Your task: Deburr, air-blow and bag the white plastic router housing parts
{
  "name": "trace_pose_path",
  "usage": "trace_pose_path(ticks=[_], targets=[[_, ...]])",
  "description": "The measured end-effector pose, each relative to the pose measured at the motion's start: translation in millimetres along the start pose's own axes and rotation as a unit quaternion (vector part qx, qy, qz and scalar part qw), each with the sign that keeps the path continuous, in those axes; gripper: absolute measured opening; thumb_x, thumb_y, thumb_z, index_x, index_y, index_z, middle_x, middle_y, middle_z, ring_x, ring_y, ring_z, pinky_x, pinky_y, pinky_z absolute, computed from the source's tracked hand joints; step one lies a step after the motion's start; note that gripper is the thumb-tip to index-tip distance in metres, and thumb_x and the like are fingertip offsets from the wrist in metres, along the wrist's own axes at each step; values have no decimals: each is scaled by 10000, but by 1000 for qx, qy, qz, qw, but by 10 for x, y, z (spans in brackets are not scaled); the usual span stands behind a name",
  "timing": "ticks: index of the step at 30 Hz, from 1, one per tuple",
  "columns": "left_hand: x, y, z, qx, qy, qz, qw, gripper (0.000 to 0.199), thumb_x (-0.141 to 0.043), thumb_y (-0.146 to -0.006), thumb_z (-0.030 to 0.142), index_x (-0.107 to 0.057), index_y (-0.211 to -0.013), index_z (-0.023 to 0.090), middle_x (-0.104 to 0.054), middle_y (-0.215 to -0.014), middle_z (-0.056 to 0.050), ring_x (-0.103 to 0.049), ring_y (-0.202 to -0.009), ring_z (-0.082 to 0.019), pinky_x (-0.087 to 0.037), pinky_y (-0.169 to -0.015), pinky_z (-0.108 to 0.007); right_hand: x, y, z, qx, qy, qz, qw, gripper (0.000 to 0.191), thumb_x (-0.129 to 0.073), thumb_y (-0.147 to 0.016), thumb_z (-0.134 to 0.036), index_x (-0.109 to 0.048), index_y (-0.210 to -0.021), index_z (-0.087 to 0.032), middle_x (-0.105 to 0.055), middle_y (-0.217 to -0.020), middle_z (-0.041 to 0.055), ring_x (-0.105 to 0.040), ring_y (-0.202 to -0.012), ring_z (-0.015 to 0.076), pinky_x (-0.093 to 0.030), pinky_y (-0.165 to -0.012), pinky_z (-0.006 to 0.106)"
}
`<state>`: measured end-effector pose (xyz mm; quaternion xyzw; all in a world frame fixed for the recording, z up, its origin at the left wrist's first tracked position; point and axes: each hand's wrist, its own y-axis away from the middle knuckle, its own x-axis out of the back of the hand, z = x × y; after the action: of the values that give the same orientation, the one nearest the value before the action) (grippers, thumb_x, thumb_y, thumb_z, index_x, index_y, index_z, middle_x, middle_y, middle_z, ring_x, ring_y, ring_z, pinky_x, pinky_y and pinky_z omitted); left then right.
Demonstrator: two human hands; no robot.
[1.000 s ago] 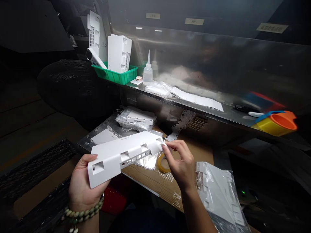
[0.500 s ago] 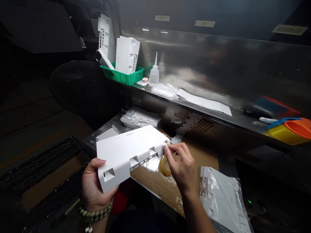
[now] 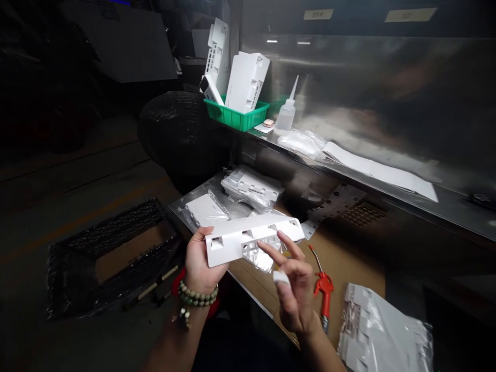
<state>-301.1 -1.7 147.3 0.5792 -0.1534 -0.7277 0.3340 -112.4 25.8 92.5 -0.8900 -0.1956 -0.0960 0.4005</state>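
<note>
A white plastic casing [image 3: 225, 253] with recesses and a row of port openings is tilted so its slotted edge faces me. My left hand [image 3: 203, 258] is closed around its left end, thumb on top, a beaded bracelet at the wrist. Near the ports, my right hand [image 3: 292, 279] has two fingers stretched apart toward the casing; I cannot tell if they touch it. Something small and white [image 3: 281, 278] covers or lies against the right thumb tip; whether it is a cover or a scrap is unclear. Behind the casing lie bagged white casings [image 3: 253, 187].
A red air blow gun [image 3: 324, 294] lies on the cardboard [image 3: 360, 253], beside a bagged casing [image 3: 387, 330]. On the shelf stand a green bin [image 3: 236, 120] holding casings and a squeeze bottle [image 3: 285, 116]. A black crate [image 3: 70, 279] is at lower left, a fan [image 3: 174, 134] behind.
The casing has tipped, now showing its slotted edge more than its broad face. My right hand has left its right corner and moved toward the ports, fingers spreading. The view has shifted left.
</note>
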Motion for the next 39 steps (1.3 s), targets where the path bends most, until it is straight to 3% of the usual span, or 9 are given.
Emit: trace_pose_path(ticks=[4,9,14,20,24,29,31,35,39], targets=[[-1,21,-15,53,13,-7,998,336,-457,-837,159,-662,-1086,64,-756,-795,-140,-755,-718,-288,-634,-750,-465,-186,-18,-30,73,86,-118,987,203,-439,-915,-179,-354,-1085,-250,-533,-1530,78,-169,-1567,326,-106,-1238,623],[24,44,-5,63,11,-7,998,306,-460,-809,151,-661,-1035,101,-743,-755,-107,-753,-751,-290,-624,-792,-486,-176,-14,-12,105,91,-180,974,263,-451,-902,-185,-374,-1149,-231,-558,-1509,71,-202,-1560,314,-51,-1265,592],[30,34,-15,64,2,-6,998,299,-465,-771,134,-647,-1007,112,-750,-788,-116,-752,-754,-280,-620,-807,-470,-184,0,13,72,110,-138,982,318,-464,-910,-165,-386,-1208,-245,-545,-1522,42,-133,-1575,312,-48,-1248,634],[13,62,-32,69,10,5,998,353,-475,-740,139,-650,-1045,107,-744,-787,-114,-755,-800,-306,-617,-818,-497,-218,20,-53,96,101,-174,975,292,-487,-905,-193,-382,-1174,-236,-580,-1488,52,-175,-1567,312,-25,-1259,609],[15,57,-57,60,2,20,998,377,-477,-714,122,-654,-1047,109,-744,-777,-113,-751,-764,-299,-617,-808,-496,-195,14,-54,45,104,-136,984,265,-502,-912,-163,-374,-1129,-243,-551,-1515,70,-133,-1575,316,-22,-1238,649],[36,22,-26,53,7,23,998,309,-467,-741,113,-659,-982,113,-728,-716,-95,-741,-707,-283,-615,-808,-493,-143,140,-237,31,-84,-176,980,210,-481,-904,-197,-377,-1071,-268,-660,-1400,26,-319,-1520,283,-102,-1232,615],[41,14,6,47,16,17,999,296,-466,-765,124,-658,-990,132,-735,-741,-91,-744,-732,-288,-612,-811,-506,-71,208,-282,-12,-176,-83,981,136,-434,-927,-234,-402,-1052,-279,-750,-1240,2,-457,-1426,264,-161,-1202,610],[45,7,82,29,25,45,998,230,-475,-804,142,-646,-955,175,-727,-739,-69,-739,-727,-283,-609,-803,-519,189,303,-175,-95,-203,226,948,131,-412,-931,-240,-516,-1010,-257,-796,-877,4,-656,-1050,245,-354,-1045,534],[47,16,140,23,25,47,998,234,-478,-829,161,-648,-990,163,-738,-770,-81,-731,-692,-278,-617,-772,-511,455,398,16,-165,-151,391,893,130,-481,-859,-221,-577,-947,-229,-726,-668,-2,-662,-822,236,-426,-915,464]])
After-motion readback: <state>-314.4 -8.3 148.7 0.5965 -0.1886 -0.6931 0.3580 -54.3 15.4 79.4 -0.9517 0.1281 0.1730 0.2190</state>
